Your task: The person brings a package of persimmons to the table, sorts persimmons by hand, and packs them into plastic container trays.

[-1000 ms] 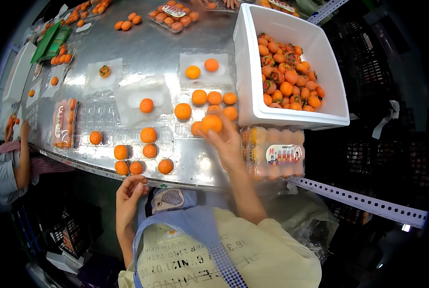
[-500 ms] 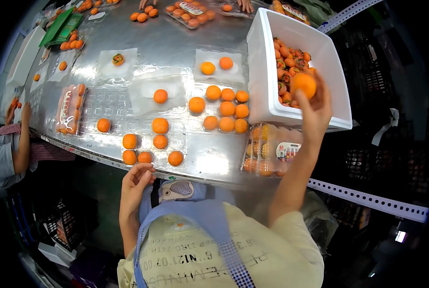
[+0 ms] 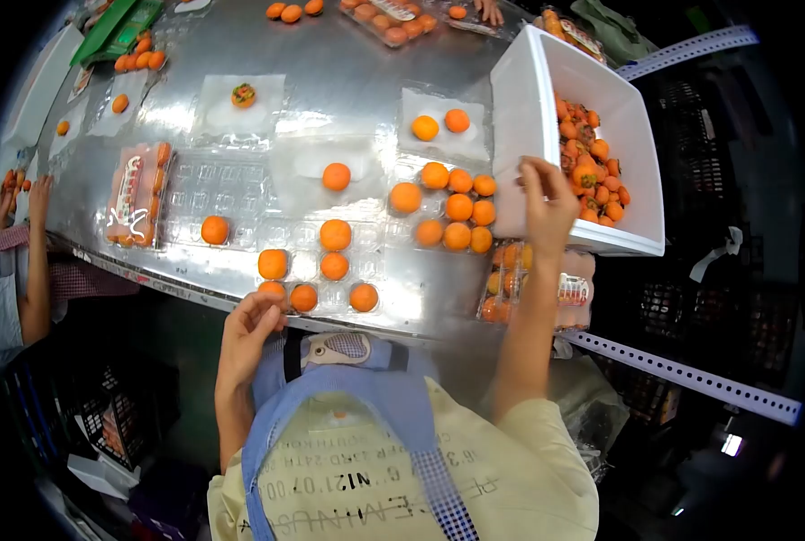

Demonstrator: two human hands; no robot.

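Note:
My left hand (image 3: 249, 329) is at the near edge of a clear plastic tray (image 3: 364, 261), its fingertips against or just in front of a persimmon (image 3: 270, 289) in the corner. Its fingers curve loosely and are slightly apart. Several more persimmons (image 3: 335, 235) sit in that tray's cups. My right hand (image 3: 548, 203) hovers by the near left wall of a white foam box (image 3: 521, 117). No fruit shows between its bent fingers. Inside the box lie many persimmons (image 3: 585, 175), some with leafy tops. Left of the box, another tray holds persimmons (image 3: 458, 207) in rows.
Packed clear boxes stand below the foam box (image 3: 576, 288) and on the left (image 3: 138, 194). White liner sheets (image 3: 218, 122) carry single fruits. A co-worker's arms (image 3: 37, 243) are at the far left; another person's hand (image 3: 488, 11) shows at the top.
My right hand has come left out of the foam box and no longer has the persimmon. My left hand stays by the tray corner. The view has shifted slightly.

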